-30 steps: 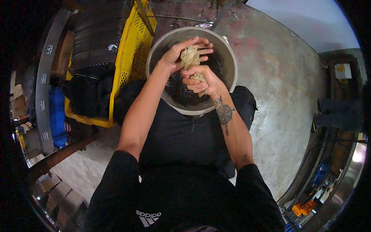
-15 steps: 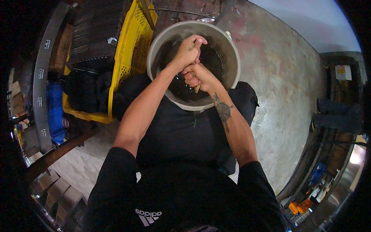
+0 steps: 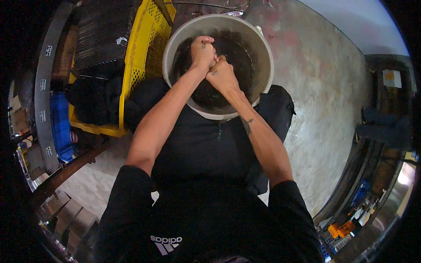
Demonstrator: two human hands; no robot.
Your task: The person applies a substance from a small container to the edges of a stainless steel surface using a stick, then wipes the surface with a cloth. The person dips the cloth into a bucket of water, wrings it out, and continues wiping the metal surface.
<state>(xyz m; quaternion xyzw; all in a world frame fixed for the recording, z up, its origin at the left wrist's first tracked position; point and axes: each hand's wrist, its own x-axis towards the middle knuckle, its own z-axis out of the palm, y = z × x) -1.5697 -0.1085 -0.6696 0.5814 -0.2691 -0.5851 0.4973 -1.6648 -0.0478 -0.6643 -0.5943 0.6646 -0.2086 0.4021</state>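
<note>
My left hand [image 3: 202, 53] is closed above the mouth of a round grey bucket [image 3: 267, 76]. Against it, a little nearer to me and to the right, my right hand [image 3: 224, 76] is closed too, knuckles up. Between the two hands shows a small tan bit [image 3: 213, 62] of something whose kind I cannot make out. Most of it is hidden by the fingers. Dark contents [image 3: 215, 94] with a few pale strands along the edge fill the lower part of the bucket. The bucket stands between my knees.
At the left is a yellow perforated plastic crate [image 3: 136, 57] with a black bundle [image 3: 94, 103] in it. A grey metal upright [image 3: 45, 101] rises beyond it. Concrete floor [image 3: 320, 109] extends to the right, with shelving [image 3: 368, 184] along the far right side.
My right hand has turned over, from curled fingers showing to knuckles up. The tan end below it has gone out of sight. The left hand has shifted slightly left.
</note>
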